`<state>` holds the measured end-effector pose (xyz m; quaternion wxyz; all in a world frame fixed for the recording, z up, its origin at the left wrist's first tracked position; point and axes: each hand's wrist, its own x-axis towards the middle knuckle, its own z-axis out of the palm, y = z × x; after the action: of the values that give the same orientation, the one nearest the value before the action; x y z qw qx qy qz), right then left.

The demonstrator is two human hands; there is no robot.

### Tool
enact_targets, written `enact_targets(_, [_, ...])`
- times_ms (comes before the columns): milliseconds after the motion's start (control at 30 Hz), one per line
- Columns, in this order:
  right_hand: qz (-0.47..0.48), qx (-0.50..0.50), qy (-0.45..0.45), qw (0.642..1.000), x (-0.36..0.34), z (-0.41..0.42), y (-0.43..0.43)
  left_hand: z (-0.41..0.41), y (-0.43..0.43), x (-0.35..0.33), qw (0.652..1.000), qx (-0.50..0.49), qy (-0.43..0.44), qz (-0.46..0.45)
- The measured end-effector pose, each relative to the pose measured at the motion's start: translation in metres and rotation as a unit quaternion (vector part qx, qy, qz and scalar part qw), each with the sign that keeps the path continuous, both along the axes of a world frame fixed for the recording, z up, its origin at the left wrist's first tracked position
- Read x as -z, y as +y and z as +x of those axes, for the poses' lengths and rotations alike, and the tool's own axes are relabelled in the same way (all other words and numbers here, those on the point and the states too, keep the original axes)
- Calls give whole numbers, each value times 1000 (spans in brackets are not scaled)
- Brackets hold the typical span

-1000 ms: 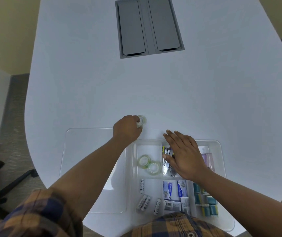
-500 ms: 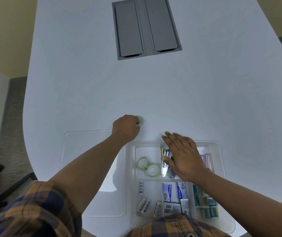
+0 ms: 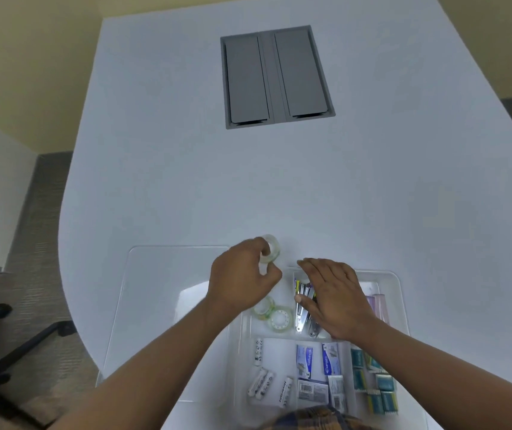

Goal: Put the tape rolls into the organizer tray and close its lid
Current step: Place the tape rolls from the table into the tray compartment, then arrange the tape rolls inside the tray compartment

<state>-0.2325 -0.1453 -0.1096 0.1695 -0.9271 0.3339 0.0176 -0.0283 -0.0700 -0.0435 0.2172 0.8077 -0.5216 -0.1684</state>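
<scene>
Two clear tape rolls [image 3: 271,313] already lie in the transparent plastic organizer tray [image 3: 399,293], the left hand [image 3: 242,282] grips a third roll [image 3: 269,249], the right hand [image 3: 337,297] rests flat and empty, and the clear lid [image 3: 161,305] remains open.

Left hand [image 3: 243,279] curls above the tray's [image 3: 399,293] far-left corner, fingertips pinching a tape roll [image 3: 269,249]; right hand [image 3: 332,294] lies flat, fingers spread, over the tray's far middle.

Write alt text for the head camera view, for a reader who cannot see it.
A person's left hand holds a clear tape roll above the far edge of an open clear organizer tray on a white table. The right hand rests flat over the staplers; two tape rolls already lie inside.
</scene>
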Motion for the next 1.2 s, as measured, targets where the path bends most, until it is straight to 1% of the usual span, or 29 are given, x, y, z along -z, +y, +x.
enact_targets(67, [-2,1,-2,1000,-1,0,0,-10,18,4,1000,18,-8,1])
enact_targets(167, [-4,2,0,1000,-1,1,0,-18,41,13,999,40,1,21])
enact_targets(267, [-3,0,1,1000,-2,1,0,-25,53,20,996,82,-1,39])
enact_targets(367, [-2,-1,-2,1000,-3,0,-1,-29,56,25,995,87,1,46])
enact_targets(467, [-1,-1,-7,1000,-4,0,-1,-30,56,27,994,90,23,58])
enact_targets(533, [-2,-3,-8,1000,-4,0,-2,-29,56,26,992,88,61,61])
enact_targets(600, [-5,-5,-7,1000,-4,0,-1,-26,60,25,993,64,91,49])
enact_targets(700, [-9,0,-9,1000,-5,1,-1,-18,71,26,995,4,100,11])
enact_targets(833, [-7,0,-2,1000,-7,0,-1,-10,93,34,987,-129,70,-61])
enact_targets(900, [13,4,2,1000,-9,3,-2,-3,107,42,984,-165,30,-61])
enact_targets(967, [46,15,9,999,-13,6,-3,3,122,57,987,-162,-6,-4])
enact_targets(1033, [68,26,18,997,-17,9,-3,6,136,73,986,-136,-20,96])
enact_targets(1100, [71,39,11,997,-23,10,1,5,149,87,975,-101,-16,196])
enact_targets(1133, [64,42,-2,997,-26,11,5,5,153,93,971,-86,-18,222])
enact_targets(1200, [43,31,-36,998,-33,13,15,5,157,101,968,-71,-11,243])
